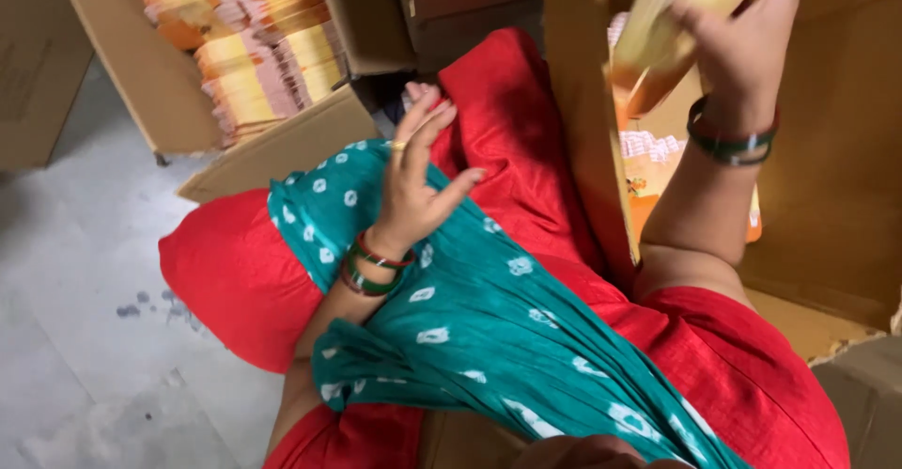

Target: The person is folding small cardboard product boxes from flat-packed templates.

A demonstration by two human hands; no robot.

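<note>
My left hand [413,182] hovers open above my lap, fingers spread, over a teal patterned scarf [470,319] and red clothing [526,121]. It wears a ring and red and green bangles at the wrist. My right hand [742,41] is raised at the top right, gripping a blurred yellow and orange packet [658,27] above an open cardboard box [583,102]. More orange and white packets [653,164] lie inside that box.
A second open cardboard box [150,84] at the top left holds several stacks of yellow and orange packets [263,55]. Its flap [282,145] lies toward my knee. Grey floor [85,272] spreads on the left. Another carton [28,65] stands at the far left.
</note>
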